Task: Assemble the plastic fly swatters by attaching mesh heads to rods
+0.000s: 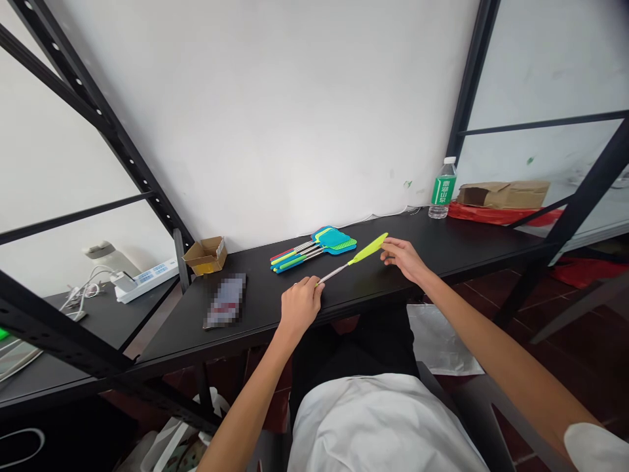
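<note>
Wrapped round the lower end of a yellow-green fly swatter (366, 252) is my left hand (301, 303), closed over the grip, which it hides. The swatter's metal rod slants up to the right, and its head appears nearly edge-on. My right hand (403, 258) is beside the tip of that head, its fingers loosely bent and a little apart. Whether the fingertips touch the tip is hard to see. Behind my hands, several fly swatters (339, 240) in blue, green and red lie in a pile on the black table (265, 298).
A small open cardboard box (206, 255) and a pixelated flat object (226, 301) are on the left. At the back right stands a water bottle (443, 189), near a brown carton (506, 195) on red plastic. Black shelf posts flank the table; a power strip (147, 280) lies further left.
</note>
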